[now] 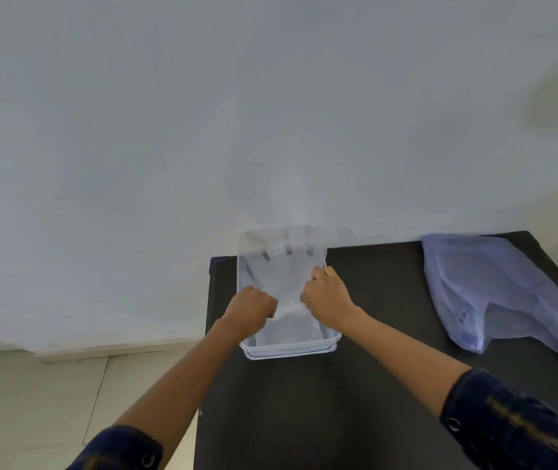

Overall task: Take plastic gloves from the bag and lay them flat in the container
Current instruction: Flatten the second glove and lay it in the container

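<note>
A clear plastic container (289, 351) stands on the black table (355, 385) near its far left corner. A transparent plastic glove (282, 276) lies spread over the container, its fingers pointing towards the wall. My left hand (250, 308) pinches the glove's left edge. My right hand (326, 296) pinches its right edge. Both hands are inside the container's outline. The pale blue plastic bag (494, 290) lies flat on the table to the right, apart from both hands.
A white wall rises straight behind the table. Tiled floor shows at the lower left, beyond the table's left edge. Bare black tabletop lies between the container and the bag and in front of the container.
</note>
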